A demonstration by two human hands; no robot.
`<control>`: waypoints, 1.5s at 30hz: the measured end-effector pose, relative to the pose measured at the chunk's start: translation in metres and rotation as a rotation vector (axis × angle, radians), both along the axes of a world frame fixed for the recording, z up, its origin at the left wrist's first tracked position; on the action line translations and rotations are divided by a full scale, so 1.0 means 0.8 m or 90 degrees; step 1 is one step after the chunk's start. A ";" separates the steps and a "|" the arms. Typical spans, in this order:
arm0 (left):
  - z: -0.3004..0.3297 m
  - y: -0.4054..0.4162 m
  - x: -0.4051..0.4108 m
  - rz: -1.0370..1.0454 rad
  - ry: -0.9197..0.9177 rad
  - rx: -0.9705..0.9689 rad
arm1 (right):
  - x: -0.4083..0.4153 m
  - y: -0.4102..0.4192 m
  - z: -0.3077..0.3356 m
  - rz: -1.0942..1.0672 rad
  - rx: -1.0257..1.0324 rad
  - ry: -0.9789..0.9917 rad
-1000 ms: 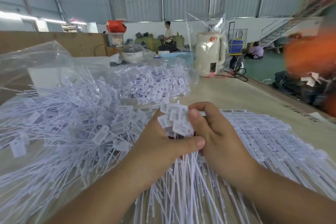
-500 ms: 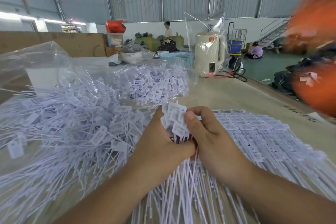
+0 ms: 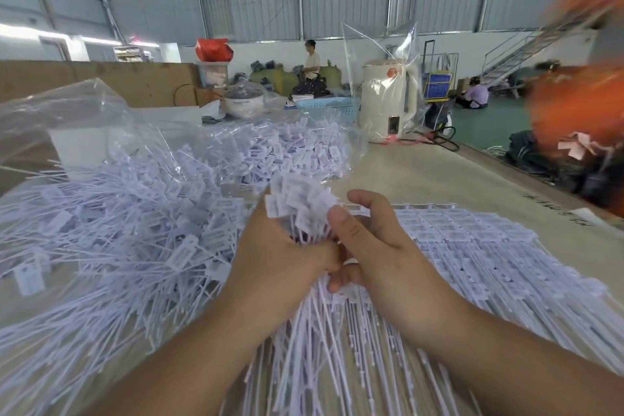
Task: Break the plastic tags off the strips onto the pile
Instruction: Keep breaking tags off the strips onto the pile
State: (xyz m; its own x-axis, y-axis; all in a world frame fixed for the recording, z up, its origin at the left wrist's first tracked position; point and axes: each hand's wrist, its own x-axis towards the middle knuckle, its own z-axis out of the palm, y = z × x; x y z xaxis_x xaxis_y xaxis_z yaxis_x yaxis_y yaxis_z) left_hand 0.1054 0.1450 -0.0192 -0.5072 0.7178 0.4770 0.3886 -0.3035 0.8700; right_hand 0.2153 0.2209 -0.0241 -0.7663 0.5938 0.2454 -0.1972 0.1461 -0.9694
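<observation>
Both hands work at the middle of the bench [image 3: 456,179]. The left hand [image 3: 280,253] has its grip curled tight round one bunch of tags [image 3: 299,201], gathering the stems so the heads stand clear. The right hand [image 3: 368,243] pinches at the same bunch, seemingly to snap tags free. One loose pile [image 3: 118,230] spreads toward the left edge, too many to count; uncut strips [image 3: 472,246] lie toward the right edge.
</observation>
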 end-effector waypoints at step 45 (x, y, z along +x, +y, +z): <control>-0.011 -0.025 -0.092 0.003 0.693 -0.304 | -0.021 0.016 0.025 -0.064 0.487 -0.429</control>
State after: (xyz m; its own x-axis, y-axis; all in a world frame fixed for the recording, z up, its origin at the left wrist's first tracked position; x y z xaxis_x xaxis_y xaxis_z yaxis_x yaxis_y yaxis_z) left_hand 0.0316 0.1247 -0.0279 -0.0034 0.9390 0.3438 0.9937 -0.0354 0.1066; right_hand 0.1982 0.2341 -0.0038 -0.8402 0.5284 0.1222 0.4021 0.7581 -0.5135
